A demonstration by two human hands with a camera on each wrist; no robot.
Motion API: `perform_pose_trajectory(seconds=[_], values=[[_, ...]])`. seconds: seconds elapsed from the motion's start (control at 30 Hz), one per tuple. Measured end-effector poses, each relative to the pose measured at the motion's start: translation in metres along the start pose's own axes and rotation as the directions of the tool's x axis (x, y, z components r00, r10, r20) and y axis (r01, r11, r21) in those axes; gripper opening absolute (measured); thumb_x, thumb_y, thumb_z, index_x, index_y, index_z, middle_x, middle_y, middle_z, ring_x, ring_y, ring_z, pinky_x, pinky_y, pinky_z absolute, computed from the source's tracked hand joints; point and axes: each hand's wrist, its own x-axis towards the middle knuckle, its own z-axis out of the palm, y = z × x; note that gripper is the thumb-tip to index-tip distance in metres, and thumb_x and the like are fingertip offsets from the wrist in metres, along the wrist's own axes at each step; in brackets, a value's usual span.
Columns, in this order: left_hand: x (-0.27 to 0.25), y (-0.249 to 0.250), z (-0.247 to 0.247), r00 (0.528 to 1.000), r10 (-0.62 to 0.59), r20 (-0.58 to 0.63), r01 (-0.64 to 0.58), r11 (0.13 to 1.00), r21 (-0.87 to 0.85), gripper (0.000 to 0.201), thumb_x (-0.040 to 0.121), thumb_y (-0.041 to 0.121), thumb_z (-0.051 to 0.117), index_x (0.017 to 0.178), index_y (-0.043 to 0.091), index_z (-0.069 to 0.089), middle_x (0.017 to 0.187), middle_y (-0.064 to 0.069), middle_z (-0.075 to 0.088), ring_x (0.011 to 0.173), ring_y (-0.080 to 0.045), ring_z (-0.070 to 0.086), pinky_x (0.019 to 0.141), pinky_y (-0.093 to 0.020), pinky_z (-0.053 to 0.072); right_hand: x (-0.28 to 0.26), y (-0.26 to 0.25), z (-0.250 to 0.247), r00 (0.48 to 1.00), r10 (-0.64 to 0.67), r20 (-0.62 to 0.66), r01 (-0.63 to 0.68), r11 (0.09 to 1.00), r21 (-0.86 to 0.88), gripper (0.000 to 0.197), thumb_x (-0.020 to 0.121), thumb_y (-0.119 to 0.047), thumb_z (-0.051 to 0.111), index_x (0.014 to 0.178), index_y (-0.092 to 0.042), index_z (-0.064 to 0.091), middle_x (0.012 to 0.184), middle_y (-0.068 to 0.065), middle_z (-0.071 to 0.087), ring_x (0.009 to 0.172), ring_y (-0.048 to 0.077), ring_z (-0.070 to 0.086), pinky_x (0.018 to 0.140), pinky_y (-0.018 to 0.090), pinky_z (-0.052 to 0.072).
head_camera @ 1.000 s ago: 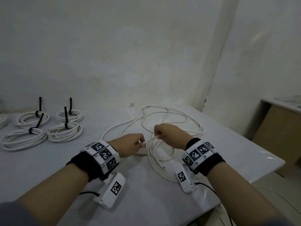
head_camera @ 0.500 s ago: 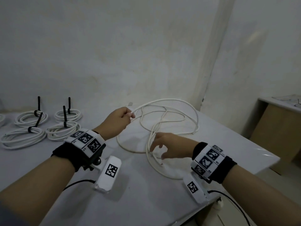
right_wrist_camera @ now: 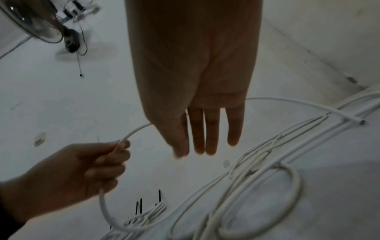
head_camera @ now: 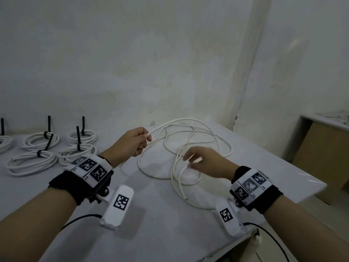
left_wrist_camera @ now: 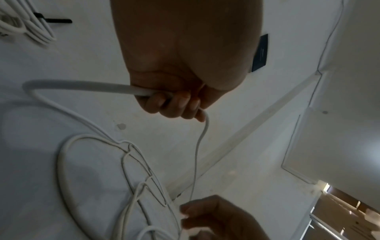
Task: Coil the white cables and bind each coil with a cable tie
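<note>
The loose white cable (head_camera: pixel 190 148) is lying in big messy loops on the white table (head_camera: pixel 170 233). The left hand (head_camera: pixel 130 144) is gripping it tight — fingers curled round it. The right hand (head_camera: pixel 207 163) is hovering over the loops, fingers straight, holding nothing. Tied coils (head_camera: pixel 32 161) are sitting far left.

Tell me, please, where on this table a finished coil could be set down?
Bare tabletop lies near the front edge, between the wrists. The tied coils crowd the left; the loose cable, which the left hand grips, sprawls across the middle beneath the right hand.
</note>
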Motion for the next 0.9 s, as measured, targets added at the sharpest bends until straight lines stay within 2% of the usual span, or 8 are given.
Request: perform_pose_trajectory(seconds=[0.1, 0.2, 0.33, 0.47, 0.57, 0.63, 0.77, 0.9], values=[[-0.006, 0.000, -0.006, 0.998, 0.022, 0.054, -0.020, 0.999, -0.029, 0.031, 0.098, 0.000, 0.031, 0.073, 0.006, 0.048, 0.046, 0.008, 0.033, 0.039, -0.005, 0.026, 0.039, -0.014, 0.023, 0.013, 0.008, -0.018, 0.871, 0.002, -0.491, -0.031, 0.998, -0.051, 0.017, 0.082, -0.006, 0.069, 0.092, -0.014, 0.056, 0.095, 0.003, 0.056, 0.076, 0.013, 0.053, 0.070, 0.012, 0.039], [-0.011, 0.000, -0.014, 0.997, 0.060, 0.053, -0.057, 0.997, -0.057, 0.032, 0.097, 0.003, 0.037, 0.066, 0.007, 0.044, 0.047, 0.007, 0.030, 0.044, -0.008, 0.023, 0.040, -0.015, 0.022, 0.020, 0.012, -0.038, 0.762, -0.034, -0.647, -0.114, 0.976, -0.185, 0.040, 0.080, -0.005, 0.070, 0.116, -0.007, 0.052, 0.108, 0.012, 0.047, 0.090, 0.018, 0.049, 0.075, 0.021, 0.040], [-0.018, 0.002, -0.024, 0.985, 0.165, 0.049, -0.163, 0.986, -0.045, 0.027, 0.085, 0.022, 0.050, 0.064, 0.008, 0.041, 0.052, 0.003, 0.030, 0.046, -0.009, 0.024, 0.042, -0.015, 0.023, 0.023, 0.014, -0.061, 0.821, -0.022, -0.571, -0.159, 0.951, -0.266, 0.043, 0.089, -0.014, 0.064, 0.130, -0.013, 0.051, 0.109, 0.010, 0.041, 0.084, 0.020, 0.051, 0.076, 0.021, 0.036], [-0.017, 0.005, -0.032, 0.970, 0.241, 0.008, -0.239, 0.967, -0.087, 0.028, 0.084, 0.025, 0.048, 0.065, 0.007, 0.043, 0.050, 0.004, 0.033, 0.046, -0.008, 0.027, 0.044, -0.016, 0.025, 0.015, 0.010, -0.075, 0.983, 0.058, -0.173, -0.104, 0.957, -0.272, 0.007, 0.093, -0.024, 0.060, 0.093, -0.020, 0.065, 0.091, -0.002, 0.046, 0.066, 0.003, 0.044, 0.063, 0.013, 0.030], [-0.010, 0.005, -0.033, 0.951, 0.294, -0.099, -0.289, 0.955, 0.063, 0.026, 0.091, 0.024, 0.053, 0.069, 0.011, 0.052, 0.052, 0.009, 0.044, 0.049, -0.004, 0.039, 0.051, -0.016, 0.033, 0.008, 0.003, -0.083, 0.978, 0.081, -0.191, -0.122, 0.970, -0.213, 0.019, 0.094, -0.019, 0.058, 0.075, -0.025, 0.059, 0.072, -0.009, 0.058, 0.056, 0.002, 0.044, 0.061, 0.022, 0.034], [-0.006, 0.005, -0.031, 0.901, 0.376, -0.216, -0.326, 0.916, 0.234, 0.009, 0.094, 0.017, 0.056, 0.087, 0.020, 0.060, 0.075, 0.009, 0.054, 0.066, -0.001, 0.050, 0.063, -0.011, 0.040, 0.005, -0.005, -0.092, 0.947, 0.089, -0.309, -0.152, 0.970, -0.188, 0.018, 0.094, -0.020, 0.057, 0.076, -0.022, 0.059, 0.064, -0.007, 0.062, 0.052, 0.004, 0.045, 0.056, 0.023, 0.036], [-0.005, 0.010, -0.027, 0.697, 0.589, -0.409, -0.438, 0.801, 0.408, 0.024, 0.088, 0.006, 0.062, 0.101, 0.026, 0.053, 0.100, -0.001, 0.050, 0.086, -0.006, 0.051, 0.076, -0.001, 0.034, 0.003, -0.034, -0.103, 0.888, 0.115, -0.446, -0.150, 0.988, -0.043, 0.013, 0.092, -0.018, 0.059, 0.080, -0.012, 0.060, 0.064, 0.001, 0.066, 0.040, 0.004, 0.049, 0.043, 0.012, 0.038], [-0.018, 0.021, -0.015, 0.735, 0.657, -0.166, -0.502, 0.692, 0.518, 0.004, 0.087, 0.026, 0.056, 0.085, 0.027, 0.054, 0.083, 0.006, 0.058, 0.079, -0.002, 0.050, 0.077, -0.009, 0.036, 0.005, -0.069, -0.095, 0.885, 0.167, -0.434, -0.092, 0.978, 0.188, 0.007, 0.089, -0.010, 0.061, 0.086, -0.004, 0.059, 0.063, 0.010, 0.066, 0.032, 0.009, 0.048, 0.036, 0.018, 0.041]])
